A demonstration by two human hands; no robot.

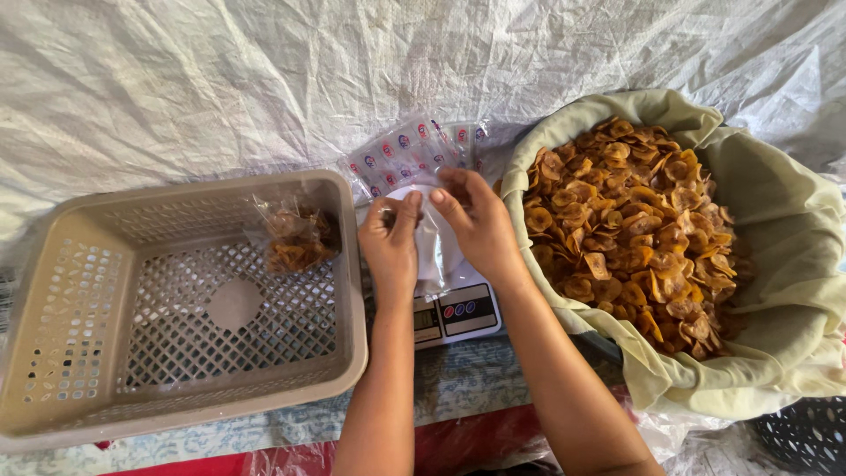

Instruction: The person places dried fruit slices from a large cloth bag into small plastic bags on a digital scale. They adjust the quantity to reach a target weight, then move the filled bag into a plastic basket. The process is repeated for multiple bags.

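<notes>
A single head-worn camera looks steeply down from close above, facing forward over the person's forearms. The left hand (390,236) and right hand (476,225) sit near frame centre, with a beige basket (62,291) left and a cloth-lined basket of chips (775,203) right.

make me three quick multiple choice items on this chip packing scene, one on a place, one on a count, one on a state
1. Where does the filled bag of chips lie?
A. in the beige basket
B. on the scale
C. in the cloth-lined tub

2. How many filled bags are in the basket?
A. one
B. three
C. five

3. What state is the clear bag that the left hand and right hand hold over the scale?
A. empty
B. full of chips
C. tied shut

Answers: 1 A, it rests in the basket's far corner; 2 A, only one shows; 3 A, no chips show inside.
</notes>
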